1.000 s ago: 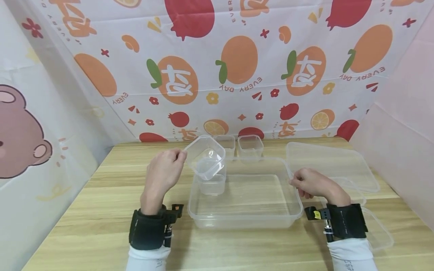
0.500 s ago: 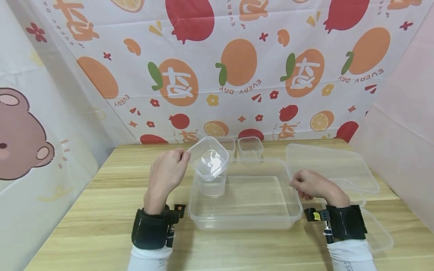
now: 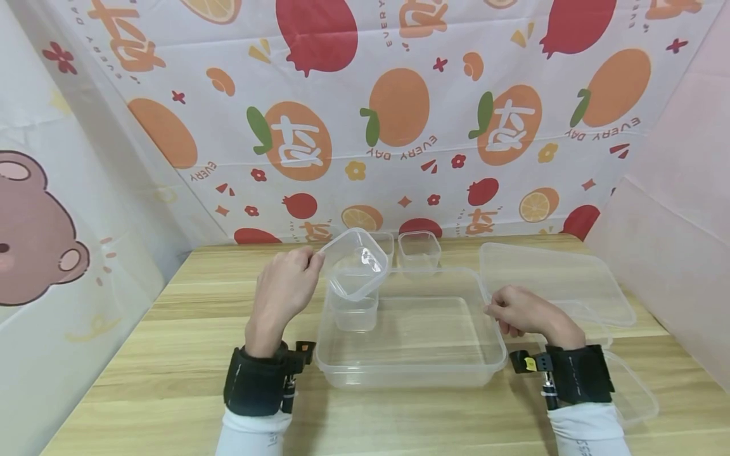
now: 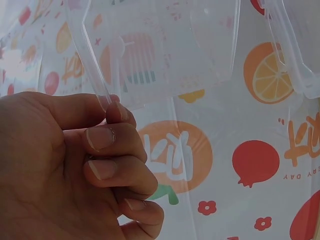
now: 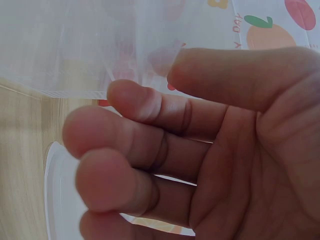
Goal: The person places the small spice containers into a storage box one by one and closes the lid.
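My left hand [image 3: 288, 278] pinches the rim of a small clear plastic container [image 3: 356, 263] between thumb and index finger. That container is tilted, its opening facing me, above the left part of a large clear plastic box [image 3: 410, 377]. Inside the box's left side stands another small clear container [image 3: 356, 316], its upper part overlapped by the held one. My right hand [image 3: 521, 309] is at the box's right rim, thumb and index finger pinching it. In the right wrist view the other fingers [image 5: 102, 177] are loosely curled beside the wall.
Two more small clear containers [image 3: 419, 250] stand behind the box, one partly hidden. To the right lie a large flat clear lid [image 3: 559, 272] and smaller lids [image 3: 633, 392], partly under the right arm. A fruit-print cloth [image 3: 399, 177] hangs behind the wooden table [image 3: 171, 354].
My left hand has shifted slightly right with the small container, bringing it further over the box. My right hand has stayed at the box's rim.
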Motion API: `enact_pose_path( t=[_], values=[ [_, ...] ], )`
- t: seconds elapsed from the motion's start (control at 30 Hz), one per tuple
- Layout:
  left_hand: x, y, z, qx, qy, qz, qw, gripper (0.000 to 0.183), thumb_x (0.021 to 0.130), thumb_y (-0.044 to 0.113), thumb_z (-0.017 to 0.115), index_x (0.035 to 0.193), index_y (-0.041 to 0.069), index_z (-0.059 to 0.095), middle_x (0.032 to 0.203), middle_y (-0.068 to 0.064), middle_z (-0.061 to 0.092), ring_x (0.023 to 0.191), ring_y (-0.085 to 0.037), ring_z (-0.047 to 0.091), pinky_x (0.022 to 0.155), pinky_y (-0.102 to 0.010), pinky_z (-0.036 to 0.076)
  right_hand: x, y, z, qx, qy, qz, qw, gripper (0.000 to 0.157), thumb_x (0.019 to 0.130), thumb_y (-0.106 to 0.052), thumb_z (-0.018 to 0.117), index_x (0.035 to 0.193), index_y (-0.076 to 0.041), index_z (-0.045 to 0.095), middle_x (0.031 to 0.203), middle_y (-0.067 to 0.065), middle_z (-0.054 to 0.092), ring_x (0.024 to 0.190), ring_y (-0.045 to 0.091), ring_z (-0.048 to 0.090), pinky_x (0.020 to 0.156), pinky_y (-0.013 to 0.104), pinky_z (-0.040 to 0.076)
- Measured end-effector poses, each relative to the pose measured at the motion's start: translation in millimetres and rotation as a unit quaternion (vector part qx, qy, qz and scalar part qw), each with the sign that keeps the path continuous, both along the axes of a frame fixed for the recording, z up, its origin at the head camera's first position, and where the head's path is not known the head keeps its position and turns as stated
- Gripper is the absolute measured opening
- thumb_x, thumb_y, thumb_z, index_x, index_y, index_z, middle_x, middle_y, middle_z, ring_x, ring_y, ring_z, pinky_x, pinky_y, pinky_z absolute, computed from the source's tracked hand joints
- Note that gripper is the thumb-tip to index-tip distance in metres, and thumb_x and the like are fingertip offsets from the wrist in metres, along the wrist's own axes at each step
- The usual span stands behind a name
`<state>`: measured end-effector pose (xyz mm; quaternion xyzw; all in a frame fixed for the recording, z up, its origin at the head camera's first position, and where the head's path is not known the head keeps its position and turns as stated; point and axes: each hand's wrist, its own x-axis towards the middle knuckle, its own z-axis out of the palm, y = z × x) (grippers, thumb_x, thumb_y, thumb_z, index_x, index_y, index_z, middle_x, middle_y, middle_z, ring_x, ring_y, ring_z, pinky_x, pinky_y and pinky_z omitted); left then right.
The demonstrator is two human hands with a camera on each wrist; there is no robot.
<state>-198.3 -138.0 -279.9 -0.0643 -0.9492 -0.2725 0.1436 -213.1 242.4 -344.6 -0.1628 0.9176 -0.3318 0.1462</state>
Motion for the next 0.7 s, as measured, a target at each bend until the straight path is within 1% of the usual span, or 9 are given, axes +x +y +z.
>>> enact_pose_path(
  t=[0.3, 0.7],
  values=[
    [-3.1, 3.7, 0.7, -0.011, -0.003, -0.005, 0.9999, 0.036, 0.105, 0.019, 0.049, 0.071, 0.008, 0.053, 0.059, -0.004, 0.040, 0.053, -0.022, 0.040, 0.050, -0.032, 0.030, 1.1, 0.9, -0.2, -0.004, -0.004, -0.004, 1.000, 0.027, 0.102, -0.010, 0.057, 0.075, -0.004, 0.058, 0.060, 0.002, 0.053, 0.051, 0.015, 0.049, 0.050, 0.029, 0.043],
    [-9.1, 9.6, 2.1, -0.026, -0.012, -0.008, 0.9996, 0.034, 0.106, 0.022, 0.050, 0.075, 0.009, 0.055, 0.061, -0.004, 0.041, 0.057, -0.023, 0.044, 0.051, -0.034, 0.032, -0.9, 1.5, -1.1, -0.008, -0.003, -0.004, 1.000, 0.027, 0.101, -0.009, 0.058, 0.074, -0.002, 0.059, 0.059, 0.001, 0.053, 0.051, 0.014, 0.049, 0.050, 0.029, 0.043]
  ],
)
